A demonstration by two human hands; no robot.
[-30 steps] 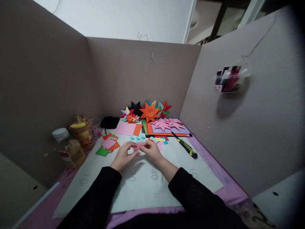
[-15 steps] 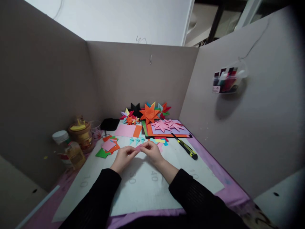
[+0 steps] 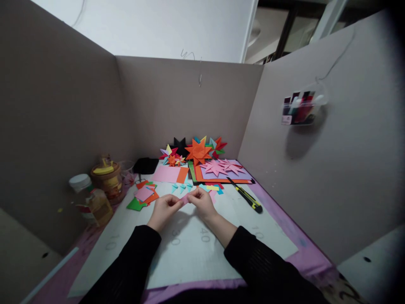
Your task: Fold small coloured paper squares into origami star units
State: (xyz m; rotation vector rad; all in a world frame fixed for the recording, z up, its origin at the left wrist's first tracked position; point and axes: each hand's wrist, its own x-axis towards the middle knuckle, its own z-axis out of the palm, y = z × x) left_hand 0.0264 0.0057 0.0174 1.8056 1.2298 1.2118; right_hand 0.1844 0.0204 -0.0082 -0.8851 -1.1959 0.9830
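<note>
Between my two hands is a small piece of pink paper (image 3: pixel 185 199), held above the white mat (image 3: pixel 190 261). My left hand (image 3: pixel 165 210) pinches its left end between thumb and fingers. On its other end, my right hand (image 3: pixel 202 203) is closed in a pinch. Fingers cover much of the paper, so its folds cannot be made out. Just beyond my hands lie several small light-blue folded paper pieces (image 3: pixel 182 188). Left of my left hand is a pile of coloured paper scraps (image 3: pixel 144 195), pink, orange and green.
A yellow-and-black utility knife (image 3: pixel 249 201) lies at right. Folded stars, one large and orange (image 3: pixel 198 151), stand at the back. Pink stars (image 3: pixel 215 167) rest on stacked paper sheets. A glue bottle (image 3: pixel 95 202) and brown pot (image 3: pixel 109 181) stand left. A plastic container (image 3: pixel 302 108) hangs on the right wall.
Both hands stay in nearly the same place on the pink paper. The paper has tilted a little, with my right fingers shifted slightly. The view has moved very slightly.
</note>
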